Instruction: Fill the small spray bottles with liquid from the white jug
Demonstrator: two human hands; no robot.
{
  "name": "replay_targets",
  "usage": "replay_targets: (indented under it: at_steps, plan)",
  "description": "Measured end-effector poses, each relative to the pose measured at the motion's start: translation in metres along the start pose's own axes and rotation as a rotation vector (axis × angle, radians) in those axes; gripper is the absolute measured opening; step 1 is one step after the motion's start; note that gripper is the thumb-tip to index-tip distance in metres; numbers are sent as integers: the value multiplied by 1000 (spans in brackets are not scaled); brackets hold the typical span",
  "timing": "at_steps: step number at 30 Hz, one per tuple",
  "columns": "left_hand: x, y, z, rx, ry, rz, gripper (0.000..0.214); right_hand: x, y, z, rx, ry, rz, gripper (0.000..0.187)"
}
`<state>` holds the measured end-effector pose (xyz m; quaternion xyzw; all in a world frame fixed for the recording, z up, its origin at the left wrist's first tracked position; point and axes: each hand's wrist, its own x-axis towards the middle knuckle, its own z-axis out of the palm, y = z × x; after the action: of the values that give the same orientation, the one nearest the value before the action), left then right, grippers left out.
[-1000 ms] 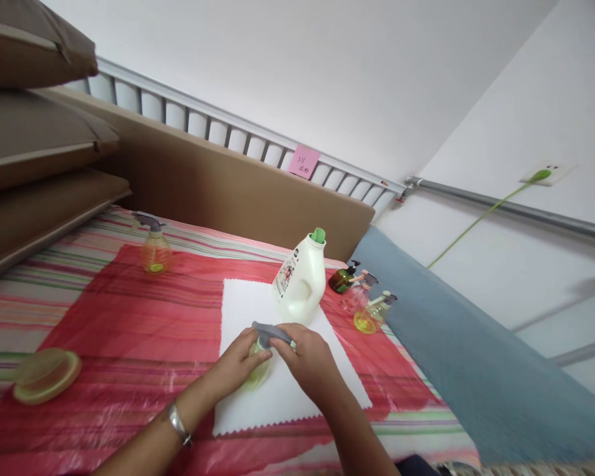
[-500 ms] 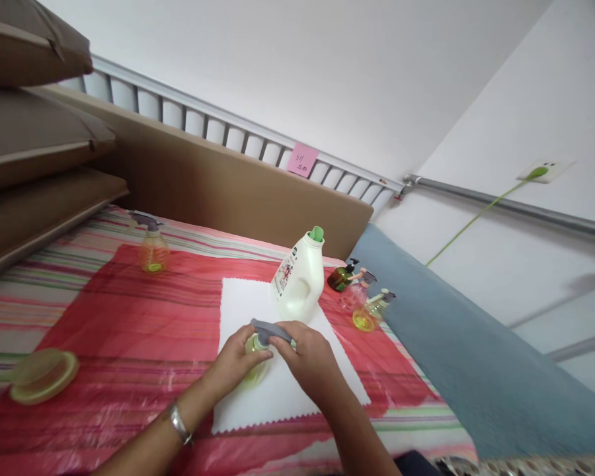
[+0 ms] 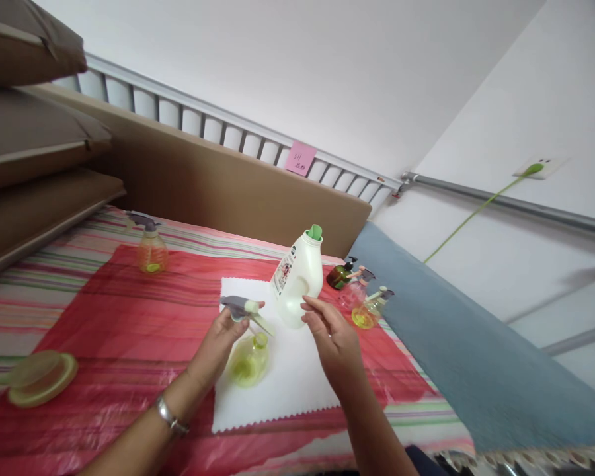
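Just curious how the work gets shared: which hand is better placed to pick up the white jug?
Right, probably. The right hand is empty, fingers open, beside the white jug. The left hand holds the grey spray head over the green bottle.

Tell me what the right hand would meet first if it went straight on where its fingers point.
Probably the white jug: the right hand points at its lower side, depth unclear.

The spray bottle (image 3: 248,362) was clear, glossy yellow-green plastic, the trigger head (image 3: 235,305) matt grey plastic, the mat (image 3: 287,390) white matt cloth or paper, the sheet (image 3: 129,317) shiny crinkled red plastic, the jug (image 3: 300,284) smooth white plastic, the bracelet (image 3: 166,415) polished metal.
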<state>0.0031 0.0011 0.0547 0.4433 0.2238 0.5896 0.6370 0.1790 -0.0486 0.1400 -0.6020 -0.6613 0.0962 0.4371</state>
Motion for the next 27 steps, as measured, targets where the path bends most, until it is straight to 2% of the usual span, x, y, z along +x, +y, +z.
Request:
replay_targets:
  at_steps: [4, 8, 10, 12, 15, 18, 21, 23, 27]
  plan:
    - [7, 17, -7, -152, 44, 39, 27, -9, 23, 13, 43, -64, 91, 32]
    - [13, 40, -29, -313, 85, 19, 22, -16, 41, 23, 71, -108, 164, 33]
    - [14, 47, -41, -365, 134, -29, 13, -13, 50, 22, 88, -70, 194, 33]
    - [13, 48, -47, -408, 161, -98, 8, -5, 59, 19, 96, 13, 223, 34]
    - [9, 41, -43, -468, 112, -202, 16, 11, 73, 14, 99, 137, 258, 40]
    - [4, 30, -33, -477, 36, -280, 25, 17, 82, 15, 118, 153, 268, 42]
    - [3, 22, -30, -439, -18, -337, 30, 6, 78, 26, 142, 51, 250, 36]
    - [4, 20, -31, -406, -29, -371, 30, -7, 70, 37, 144, -64, 205, 33]
    - [8, 20, -36, -347, 63, -404, 29, -21, 50, 57, 72, -319, 56, 43]
